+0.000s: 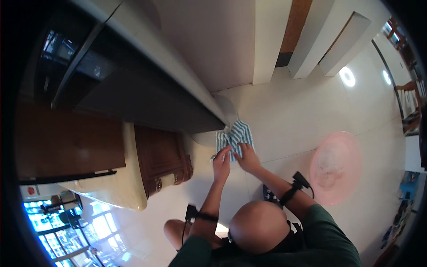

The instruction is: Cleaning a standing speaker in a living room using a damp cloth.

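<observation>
A blue-green and white striped cloth (243, 133) lies crumpled at the lower end of a tall dark-faced unit (143, 90) with a pale side. Part of the cloth is bunched up. My left hand (221, 164) grips its near edge on the left, the fingers reaching forward. Just to the right, my right hand (248, 159) has its fingers curled over the same cloth. The two hands are close together but apart. Beneath the cloth's far side shows a rounded grey base (227, 106) on the floor.
A pink plastic basin (336, 167) stands on the tiled floor (283, 133) to my right. To the left are a carved dark wooden cabinet (161, 157) and a pale rounded tabletop or slab (133, 195). White wall pillars (271, 43) rise ahead.
</observation>
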Tool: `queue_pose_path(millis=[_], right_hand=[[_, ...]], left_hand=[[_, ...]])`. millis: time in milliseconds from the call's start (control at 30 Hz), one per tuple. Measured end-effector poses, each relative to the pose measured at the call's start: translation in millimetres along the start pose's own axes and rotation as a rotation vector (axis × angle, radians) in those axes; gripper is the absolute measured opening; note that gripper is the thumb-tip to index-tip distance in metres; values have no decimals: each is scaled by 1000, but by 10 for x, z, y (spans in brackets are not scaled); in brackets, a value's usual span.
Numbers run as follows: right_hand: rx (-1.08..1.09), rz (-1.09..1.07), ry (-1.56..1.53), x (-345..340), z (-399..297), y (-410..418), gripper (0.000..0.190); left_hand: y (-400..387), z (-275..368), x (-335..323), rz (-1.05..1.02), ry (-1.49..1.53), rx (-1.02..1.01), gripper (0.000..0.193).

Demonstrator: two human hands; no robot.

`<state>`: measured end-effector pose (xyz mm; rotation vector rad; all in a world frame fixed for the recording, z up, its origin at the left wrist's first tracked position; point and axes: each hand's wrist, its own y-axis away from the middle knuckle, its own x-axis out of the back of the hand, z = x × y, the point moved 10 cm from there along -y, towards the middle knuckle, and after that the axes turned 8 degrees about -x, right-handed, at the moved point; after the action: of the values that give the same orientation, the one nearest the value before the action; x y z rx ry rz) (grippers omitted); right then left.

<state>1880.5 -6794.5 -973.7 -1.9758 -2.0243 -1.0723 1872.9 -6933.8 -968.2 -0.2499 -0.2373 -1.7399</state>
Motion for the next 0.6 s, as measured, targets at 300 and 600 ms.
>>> queue_pose_path(millis=[300,600], right_hand=[[168,133,200,-572,103,-725,18],[968,-158,-1076,1871,-2790,-35,55]], left_hand=[[395,1831,1807,383,-47,-157,27],[-392,2310,2453,632,181,-338,65]])
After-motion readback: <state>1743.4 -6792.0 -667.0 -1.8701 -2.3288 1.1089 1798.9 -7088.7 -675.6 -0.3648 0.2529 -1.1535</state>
